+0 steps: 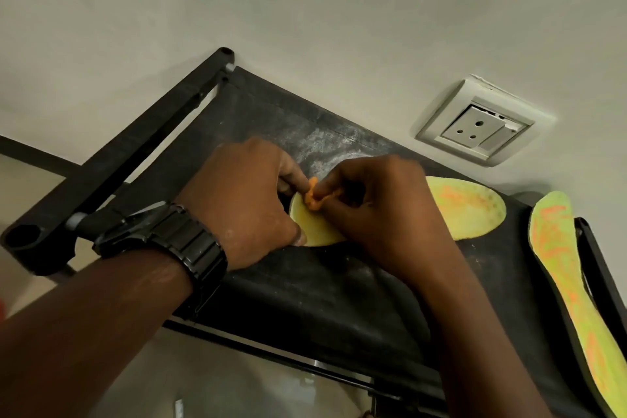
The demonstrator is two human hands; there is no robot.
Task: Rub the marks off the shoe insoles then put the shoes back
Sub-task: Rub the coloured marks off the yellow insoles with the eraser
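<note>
On the shelf top: a dusty black cloth shelf [305, 299] on a black frame [135, 146] stands against a pale wall [305, 10]. Every place below is given from this shelf.
First insole: a yellow-green insole [471, 214] lies flat on the middle of the shelf. Its rounded heel end shows between the two hands and its broad toe end shows beyond the right wrist. The part between is hidden.
Second insole: another yellow-green insole [563, 265] lies along the shelf's right end, apart from the first.
Marks: both insoles carry orange smears, too blurred to read as letters or a brand.
Left hand: the left hand [244, 200] rests over the shelf's middle with its fingers curled round the first insole's heel end and its thumb at the near edge.
Right hand: the right hand [376, 210] pinches a small orange lump [314, 198] tight in its fingertips, and the lump touches the heel end.
Wrist: a black watch [169, 241] with its face turned out of sight.
Behind the shelf: a white wall socket [475, 122] sits above the back right part.
</note>
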